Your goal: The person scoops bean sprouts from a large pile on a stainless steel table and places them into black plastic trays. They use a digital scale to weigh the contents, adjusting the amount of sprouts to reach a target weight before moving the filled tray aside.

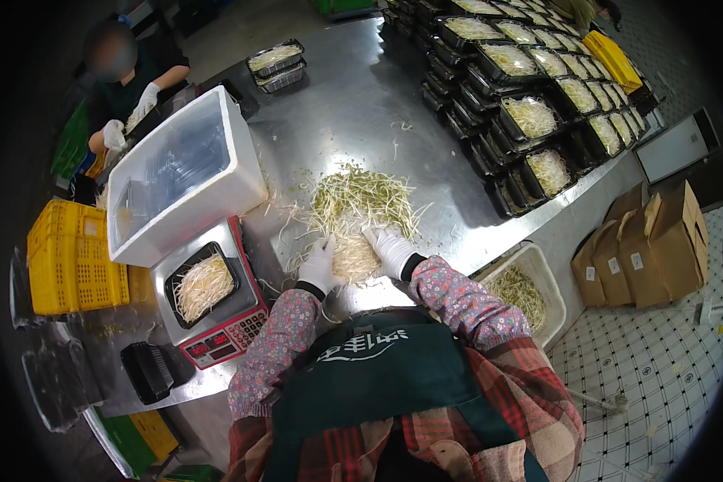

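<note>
A bunch of pale bean sprouts point(355, 258) lies on the steel table in front of me, pressed between my two white-gloved hands. My left hand point(319, 266) cups its left side, and my right hand point(391, 250) grips it from the right, fingertips over the top. Just beyond is a loose heap of greener sprouts point(361, 196), touching the bunch. To the left, a black plastic tray point(184, 313) filled with sprouts sits on a red digital scale point(223, 337). Glove fabric and strands hide the exact finger positions.
Behind the scale stands a white foam box point(247, 175). Stacked, filled trays point(530, 117) crowd the right side. Empty black trays point(147, 370) lie front left, near a yellow crate point(78, 259). A sprout-filled bin point(551, 283) stands below the right edge. Across the table, a co-worker's gloved hands point(144, 102) hold a tray.
</note>
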Motion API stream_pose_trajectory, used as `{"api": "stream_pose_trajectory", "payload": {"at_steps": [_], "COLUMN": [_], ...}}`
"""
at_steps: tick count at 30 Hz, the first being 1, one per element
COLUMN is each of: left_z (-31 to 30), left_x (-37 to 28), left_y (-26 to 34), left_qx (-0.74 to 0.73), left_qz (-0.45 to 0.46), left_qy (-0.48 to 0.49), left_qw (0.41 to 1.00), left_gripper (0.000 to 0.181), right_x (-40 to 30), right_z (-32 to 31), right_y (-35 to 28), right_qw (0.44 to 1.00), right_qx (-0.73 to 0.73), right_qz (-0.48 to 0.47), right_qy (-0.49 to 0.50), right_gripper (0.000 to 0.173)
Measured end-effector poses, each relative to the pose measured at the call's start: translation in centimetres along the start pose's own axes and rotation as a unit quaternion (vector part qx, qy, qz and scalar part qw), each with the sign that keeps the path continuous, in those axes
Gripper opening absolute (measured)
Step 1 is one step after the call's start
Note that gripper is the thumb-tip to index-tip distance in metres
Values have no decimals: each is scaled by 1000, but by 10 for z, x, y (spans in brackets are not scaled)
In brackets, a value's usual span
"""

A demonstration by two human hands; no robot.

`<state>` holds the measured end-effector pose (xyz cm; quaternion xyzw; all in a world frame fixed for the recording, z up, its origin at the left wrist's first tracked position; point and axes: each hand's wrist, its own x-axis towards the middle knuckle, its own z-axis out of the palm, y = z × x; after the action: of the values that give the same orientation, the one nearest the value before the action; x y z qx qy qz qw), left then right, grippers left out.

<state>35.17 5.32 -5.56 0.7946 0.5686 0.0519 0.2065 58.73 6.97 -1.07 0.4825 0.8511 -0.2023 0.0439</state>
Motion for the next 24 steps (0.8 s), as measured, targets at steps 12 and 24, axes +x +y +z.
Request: {"api": "stream_pose_trajectory", "payload": {"at_steps": [12, 24], "left_z": [-21, -9], "left_x": [-29, -61], "left_y": [-16, 8], "left_qx": [-73, -148], "left_qz": [61, -24], "left_qy": [69, 164], "left_qw": [993, 975], "left_gripper": [50, 74], "right_x": [-11, 21], "right_z": [-41, 31], "right_y": [73, 42], "right_qw": [949, 965], "right_qx": [261, 242], "right_qz": [133, -22], "right_qy": [120, 99], "right_gripper": [24, 53]}}
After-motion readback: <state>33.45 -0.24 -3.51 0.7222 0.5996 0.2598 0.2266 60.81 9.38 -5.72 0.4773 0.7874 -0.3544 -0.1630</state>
